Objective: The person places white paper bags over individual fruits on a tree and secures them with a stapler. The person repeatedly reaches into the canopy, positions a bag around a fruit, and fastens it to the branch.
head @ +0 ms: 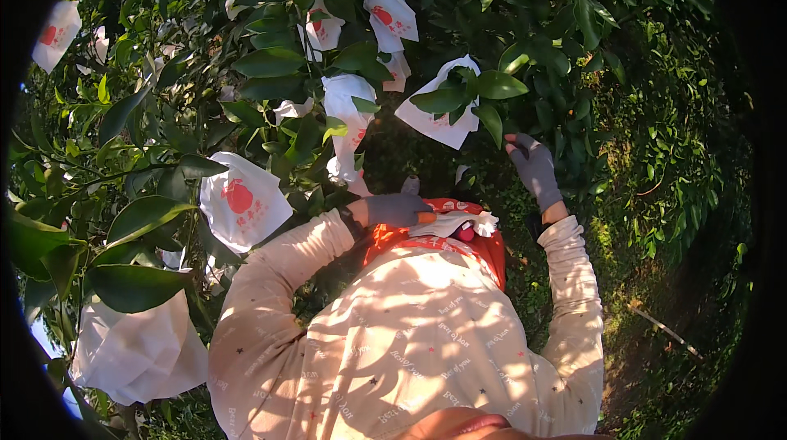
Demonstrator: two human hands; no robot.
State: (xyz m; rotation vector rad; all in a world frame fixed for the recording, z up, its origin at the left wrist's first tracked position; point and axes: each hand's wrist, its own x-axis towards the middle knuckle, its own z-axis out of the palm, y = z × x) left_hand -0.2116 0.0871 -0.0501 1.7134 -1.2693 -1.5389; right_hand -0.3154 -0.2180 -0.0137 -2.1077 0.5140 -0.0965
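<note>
My left hand (396, 209), in a grey glove with bare fingertips, is at my waist over a red pouch (387, 243). Its thumb presses on a white fruit bag (446, 223) that lies in the pouch mouth; the other fingers are hidden. My right hand (533, 166), gloved the same way, is raised to the right of the pouch with nothing visible in it. Its thumb and forefinger tips are slightly apart, close to a hanging green leaf (490, 123). Just up and left of that hand, a white bag (439, 123) hangs behind leaves.
Leafy branches fill the left and top. Several white bags with red fruit prints hang there, including a bag (245, 201) by my left sleeve and a large crumpled bag (141, 348) lower left. A thin stick (667, 330) lies on the ground at right.
</note>
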